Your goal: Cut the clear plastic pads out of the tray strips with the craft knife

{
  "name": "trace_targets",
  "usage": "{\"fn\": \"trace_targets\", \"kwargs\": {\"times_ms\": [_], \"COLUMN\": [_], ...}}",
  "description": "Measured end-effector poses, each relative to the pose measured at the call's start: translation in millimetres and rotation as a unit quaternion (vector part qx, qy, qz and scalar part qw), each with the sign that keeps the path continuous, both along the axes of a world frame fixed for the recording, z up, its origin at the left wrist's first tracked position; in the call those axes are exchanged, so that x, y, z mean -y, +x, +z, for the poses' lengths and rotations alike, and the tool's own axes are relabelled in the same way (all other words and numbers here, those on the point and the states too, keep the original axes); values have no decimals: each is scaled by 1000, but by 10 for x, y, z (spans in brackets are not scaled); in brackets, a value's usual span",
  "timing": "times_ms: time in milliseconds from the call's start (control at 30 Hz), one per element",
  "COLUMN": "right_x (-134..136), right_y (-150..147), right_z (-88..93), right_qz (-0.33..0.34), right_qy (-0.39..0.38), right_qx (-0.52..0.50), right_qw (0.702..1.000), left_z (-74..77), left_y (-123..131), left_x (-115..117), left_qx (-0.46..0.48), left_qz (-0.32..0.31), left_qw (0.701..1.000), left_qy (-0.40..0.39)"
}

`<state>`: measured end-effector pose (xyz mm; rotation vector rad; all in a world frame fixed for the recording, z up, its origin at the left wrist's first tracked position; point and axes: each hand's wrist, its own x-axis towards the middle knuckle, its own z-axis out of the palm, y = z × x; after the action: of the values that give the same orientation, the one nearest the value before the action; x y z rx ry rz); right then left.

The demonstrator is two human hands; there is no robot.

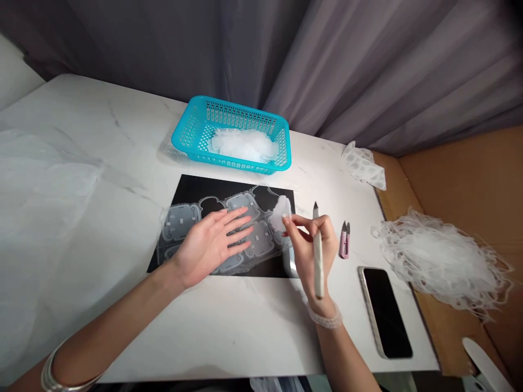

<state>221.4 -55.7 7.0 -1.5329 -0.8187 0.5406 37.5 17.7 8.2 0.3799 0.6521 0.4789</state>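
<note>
My left hand (210,242) lies palm up with its fingers spread, holding nothing, over a clear sheet of moulded silicone-like parts (258,239). The sheet rests on a black mat (269,269). Between thumb and fingertips, my right hand (312,245) pinches a small translucent white piece (281,212) at the sheet's right end. A pale pen-shaped tool (318,267) with a dark pointed tip is also tucked in that hand, tip pointing away from me. Part of the sheet is hidden under my left hand.
A blue basket (231,163) with translucent pieces stands behind the mat. Pink thread snips (345,240) and a phone (388,313) lie on the right. Stringy clear offcuts (443,261) fill a cardboard box (461,169). Clear film (41,218) covers the table's left.
</note>
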Motion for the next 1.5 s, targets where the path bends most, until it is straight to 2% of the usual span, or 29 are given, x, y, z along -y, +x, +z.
{"fn": "trace_targets", "kwargs": {"times_ms": [67,133,200,233,300,367,433,533,733,1100,1200,1267,1300,1333,1367,1400,1433,1500], "right_x": [51,99,128,131,115,77,33,-14,-20,-10,-12,-13,-14,-15,-17,-19,-20,-23], "right_y": [-73,-148,-197,-204,-175,-94,21,194,338,357,350,351,355,362,370,379,388,401], "right_z": [-36,-66,-63,-46,12,78,125,143,115,64,73,92,103,112,119,122,119,97], "right_qz": [35,136,226,240,194,104,31,-16,-24,-6,-12,-32,-47,-64,-80,-96,-107,-119], "right_qy": [-5,-18,-22,-17,4,35,68,103,123,117,117,125,133,143,153,159,161,155], "right_qx": [92,144,149,137,90,21,-44,-114,-180,-179,-184,-191,-195,-200,-202,-201,-198,-191], "right_qw": [995,980,962,961,977,994,996,988,976,977,976,973,970,967,964,962,961,962], "left_z": [1,4,1,-3,-14,-20,-17,-5,-10,-74,-49,33,98,177,265,356,442,567], "left_y": [19,39,49,49,40,25,12,-1,-18,-19,-44,-82,-104,-122,-133,-132,-116,-35], "left_x": [20,33,32,28,16,6,2,2,-6,-25,-66,-140,-199,-277,-377,-499,-643,-977], "left_qx": [19,38,41,39,30,14,-5,-18,-20,2,-29,-68,-94,-132,-180,-235,-296,-380], "left_qz": [-5,-9,-8,-5,5,15,18,14,12,22,39,84,117,158,197,234,262,269], "left_qw": [1000,999,999,999,1000,1000,1000,999,998,999,996,981,963,932,884,817,731,554], "left_qy": [-7,-12,-9,-5,5,13,22,42,57,25,73,159,222,299,384,472,557,691]}}
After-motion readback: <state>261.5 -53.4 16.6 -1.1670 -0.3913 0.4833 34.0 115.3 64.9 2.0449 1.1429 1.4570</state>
